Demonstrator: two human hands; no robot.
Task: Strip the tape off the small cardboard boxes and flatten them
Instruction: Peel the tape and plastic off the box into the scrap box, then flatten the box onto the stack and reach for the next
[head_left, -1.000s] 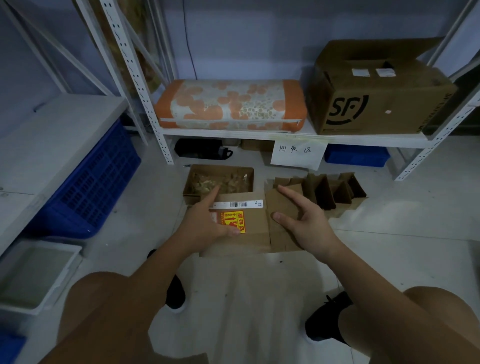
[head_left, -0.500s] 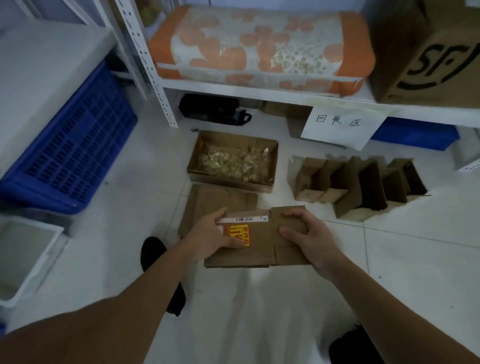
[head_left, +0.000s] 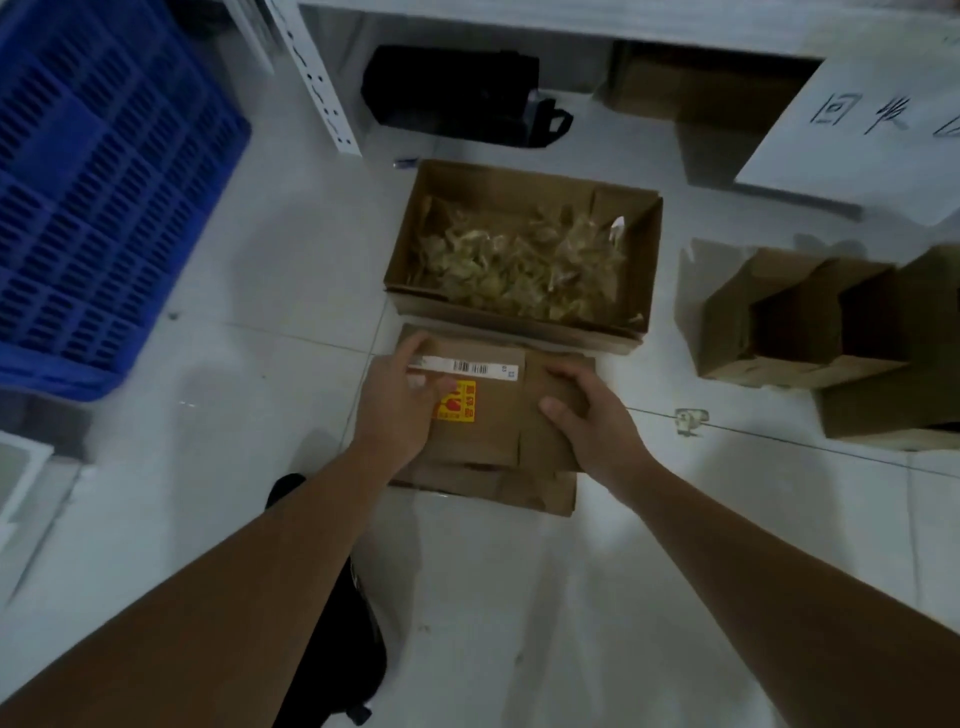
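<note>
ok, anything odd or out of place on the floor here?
One stray: a small crumpled scrap, probably tape, lies on the bare floor tile right of the flattened box, not in the open box of tape scraps. Both hands press the flattened box onto the stack.

Flat labelled box atop flattened stack
</note>
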